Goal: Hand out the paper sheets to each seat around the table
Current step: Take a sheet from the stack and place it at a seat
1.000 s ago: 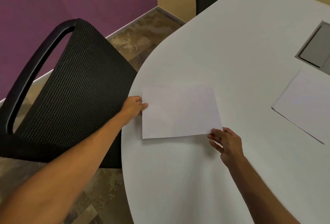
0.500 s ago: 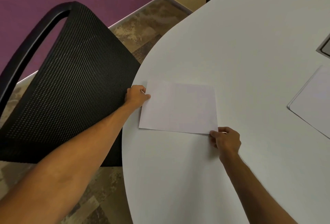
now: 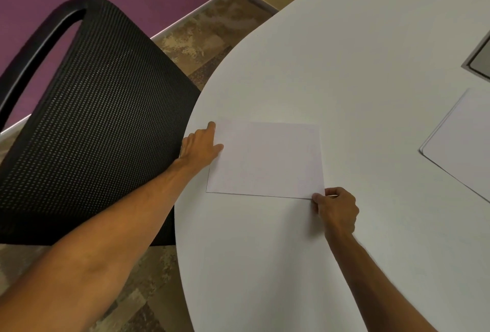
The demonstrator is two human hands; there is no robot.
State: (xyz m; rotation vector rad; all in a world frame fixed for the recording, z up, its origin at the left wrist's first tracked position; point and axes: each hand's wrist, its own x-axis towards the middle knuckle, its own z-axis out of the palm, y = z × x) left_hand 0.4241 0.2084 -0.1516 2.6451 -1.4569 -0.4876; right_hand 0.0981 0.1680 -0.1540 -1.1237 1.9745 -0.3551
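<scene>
So the paper sheet (image 3: 265,159) is lying flat on the white table (image 3: 358,66), right by the edge in front of the black mesh chair (image 3: 92,119). Left hand (image 3: 201,146) is spread open, fingertips on the sheet's left edge. Right hand (image 3: 335,209) looks like it's pinching the near right corner, hard to be sure. The rest of the stack (image 3: 461,143) sits well off to the right

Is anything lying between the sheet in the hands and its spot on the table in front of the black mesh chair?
Nothing visible does. The sheet already lies flat on bare table by the black mesh chair. The left hand touches its left edge, the right hand pinches its near right corner. The paper stack sits apart, far right.
</scene>
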